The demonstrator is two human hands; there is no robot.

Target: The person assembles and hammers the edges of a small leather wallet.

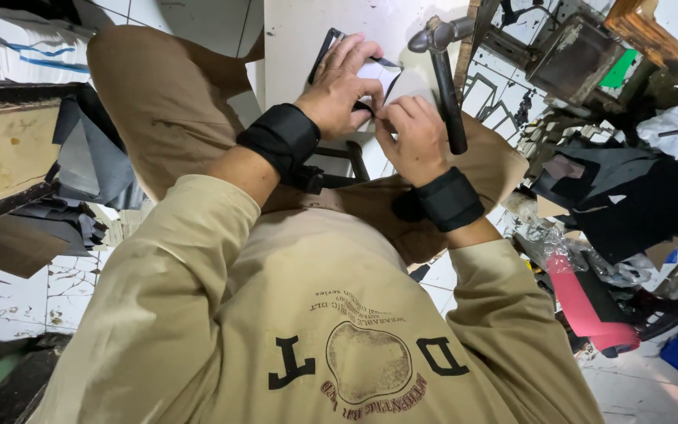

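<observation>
Hands: two, each wearing one black wrist strap.
Left hand (343, 86): closed over one white piece (378, 74) on the desk (300, 39).
Right hand (413, 137): pinching that piece's edge.
Hammer (445, 78): one, at 3 o'clock.

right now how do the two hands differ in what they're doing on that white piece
The left hand lies spread over the white piece and the black frame under it, fingers reaching forward. The right hand sits nearer the body, fingertips pinched at the piece's near edge, with the hammer beside it, not held. Both wear a black wrist wrap and touch the same piece.
</observation>
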